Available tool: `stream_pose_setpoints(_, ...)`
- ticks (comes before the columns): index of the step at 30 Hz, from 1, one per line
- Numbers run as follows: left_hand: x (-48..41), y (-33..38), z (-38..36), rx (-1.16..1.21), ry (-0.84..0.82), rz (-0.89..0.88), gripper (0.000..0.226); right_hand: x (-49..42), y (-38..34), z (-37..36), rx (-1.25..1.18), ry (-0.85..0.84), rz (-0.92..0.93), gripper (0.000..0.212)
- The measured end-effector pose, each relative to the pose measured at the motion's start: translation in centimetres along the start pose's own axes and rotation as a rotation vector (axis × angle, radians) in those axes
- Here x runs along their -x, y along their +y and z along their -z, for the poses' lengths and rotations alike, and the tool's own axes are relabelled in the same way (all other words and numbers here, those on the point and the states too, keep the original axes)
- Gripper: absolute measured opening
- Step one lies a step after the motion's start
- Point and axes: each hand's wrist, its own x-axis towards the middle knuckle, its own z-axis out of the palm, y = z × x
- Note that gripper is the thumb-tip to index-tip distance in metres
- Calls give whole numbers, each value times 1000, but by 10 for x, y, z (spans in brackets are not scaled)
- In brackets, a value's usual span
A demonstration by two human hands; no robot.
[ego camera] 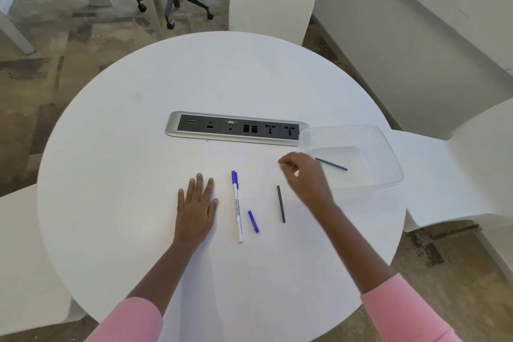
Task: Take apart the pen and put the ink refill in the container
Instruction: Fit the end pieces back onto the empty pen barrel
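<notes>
Ink refill (pixel 331 164) lies in the container (pixel 388 155); pen (pixel 236 205) on table (pixel 125 175).

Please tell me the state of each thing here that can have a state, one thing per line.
left hand: flat on table, empty
right hand: raised, fingers curled, apparently empty
pen: lying on table, blue cap on
blue end piece: loose on table
black refill: on table
dark refill: inside container
container: open, no lid

I noted blue print along the pen barrel (pixel 237 207); it was too small to read.
</notes>
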Motion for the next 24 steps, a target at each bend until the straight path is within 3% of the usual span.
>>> stream_pose_setpoints(3, -1, -3, 1, -1, -20, -19, 77, 14, -6, -39, 53, -129, -33, 15)
stream_pose_setpoints(6, -1, -7, 3, -14, -49, -39, 60, 24, -10, -69, 159, -201, -60, 19)
stream_pose_setpoints(15, -2, -12, 5, 2, -9, -104, 53, 39, -24, -113, 431, -212, -138, 27)
stream_pose_setpoints(21, -8, -18, 2, -97, -59, -107, 53, 39, -31, -118, 342, -151, -207, 25)
stream_pose_setpoints(24, -6, -6, 14, 194, -13, -51, 41, 38, -37, -116, 99, -110, -311, 20)
